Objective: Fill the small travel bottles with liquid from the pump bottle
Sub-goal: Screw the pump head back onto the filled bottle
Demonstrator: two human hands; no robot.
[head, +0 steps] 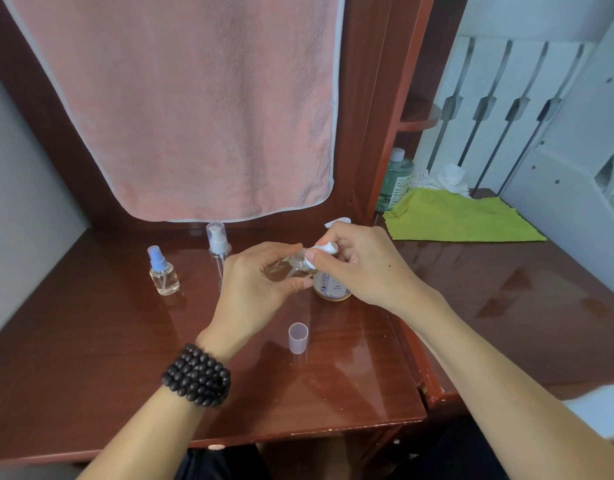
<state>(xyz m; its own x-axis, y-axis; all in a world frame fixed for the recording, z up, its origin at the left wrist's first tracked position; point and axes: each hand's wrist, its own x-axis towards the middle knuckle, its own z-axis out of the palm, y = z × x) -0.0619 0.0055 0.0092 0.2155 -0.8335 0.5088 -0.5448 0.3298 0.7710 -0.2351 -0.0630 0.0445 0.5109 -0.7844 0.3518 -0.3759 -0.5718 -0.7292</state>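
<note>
Glossy red-brown desk (125, 358), pink towel (194, 109) behind

My desk (125, 358) is of glossy red-brown wood. On it, at the far left, stands a small spray bottle (163, 271) with a blue top, and beside it a taller clear bottle (218, 252). A clear cap (298, 337) stands near me. The pump bottle (333, 289) stands behind my hands. At the far right lies a green cloth (458, 220), with perhaps crumpled tissue (444, 180) behind it.
</note>
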